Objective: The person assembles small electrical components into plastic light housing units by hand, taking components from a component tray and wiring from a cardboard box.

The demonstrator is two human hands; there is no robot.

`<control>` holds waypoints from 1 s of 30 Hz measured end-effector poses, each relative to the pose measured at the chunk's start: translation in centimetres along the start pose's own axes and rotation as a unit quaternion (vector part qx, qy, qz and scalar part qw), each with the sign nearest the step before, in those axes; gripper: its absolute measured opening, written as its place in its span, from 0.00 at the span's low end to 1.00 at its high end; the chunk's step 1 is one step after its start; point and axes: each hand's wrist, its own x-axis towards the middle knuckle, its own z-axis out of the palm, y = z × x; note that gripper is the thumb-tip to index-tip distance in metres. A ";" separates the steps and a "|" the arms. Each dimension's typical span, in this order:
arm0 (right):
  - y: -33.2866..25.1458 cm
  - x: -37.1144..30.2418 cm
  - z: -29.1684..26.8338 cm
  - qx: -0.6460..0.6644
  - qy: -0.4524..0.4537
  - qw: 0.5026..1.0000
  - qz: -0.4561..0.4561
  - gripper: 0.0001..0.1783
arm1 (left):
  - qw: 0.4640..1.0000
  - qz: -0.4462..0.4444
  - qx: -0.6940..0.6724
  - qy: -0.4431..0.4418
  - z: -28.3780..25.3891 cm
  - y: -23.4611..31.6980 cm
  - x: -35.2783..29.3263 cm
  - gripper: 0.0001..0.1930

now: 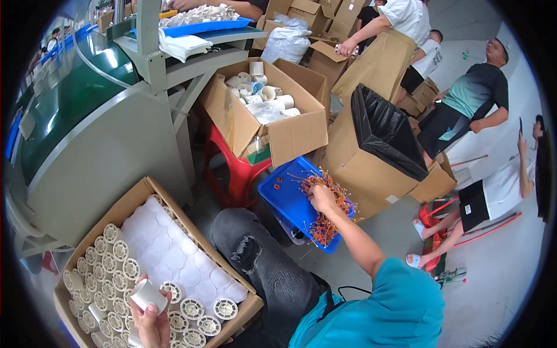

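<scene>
My left hand [152, 320] is wrapped round a white plastic cylinder [147, 296], tilted above an open cardboard box [250, 301]. Inside that box stand several rows of round, cream-white parts [120, 250] with spoked ends, beside a white scalloped sheet [174, 249]. Over to the right, my right hand [322, 198] reaches down into a heap of small parts with orange-red wires [325, 226]. The heap lies along the right side of a blue tray [284, 194]. My right fingers are bent together, and whatever is between them is hidden.
Beyond the blue tray, a carton of white cups and plastic wrap [299, 136] rests on a red stool [238, 174]. A bin box lined with a black bag [386, 136] stands to its right. A machine with a green belt [75, 75] fills the left. Several people stand at the back right.
</scene>
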 end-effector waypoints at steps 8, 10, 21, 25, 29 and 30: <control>1.0 0.2 -2.7 0.429 0.019 0.891 0.149 0.05 | 0.995 -0.060 0.047 -0.058 -0.8 -0.3 0.1 0.31; 1.0 -0.1 -3.9 0.492 0.033 0.856 0.156 0.05 | 0.993 -0.070 0.073 -0.056 -0.8 -0.7 0.2 0.30; -3.9 -2.2 -13.3 0.493 0.016 0.866 0.081 0.13 | 0.990 -0.036 0.126 -0.043 0.5 -0.8 -0.1 0.33; -13.0 -4.6 -15.8 0.607 -0.112 0.781 -0.092 0.15 | 0.988 0.004 0.131 -0.079 1.4 -0.8 -0.1 0.36; -25.5 -6.4 -13.1 0.609 -0.352 0.664 -0.254 0.16 | 0.944 0.149 0.280 -0.089 2.0 -0.3 -0.5 0.35; -28.4 -6.8 -12.5 0.608 -0.432 0.621 -0.241 0.16 | 0.935 0.176 0.292 -0.096 0.7 -0.6 -0.2 0.32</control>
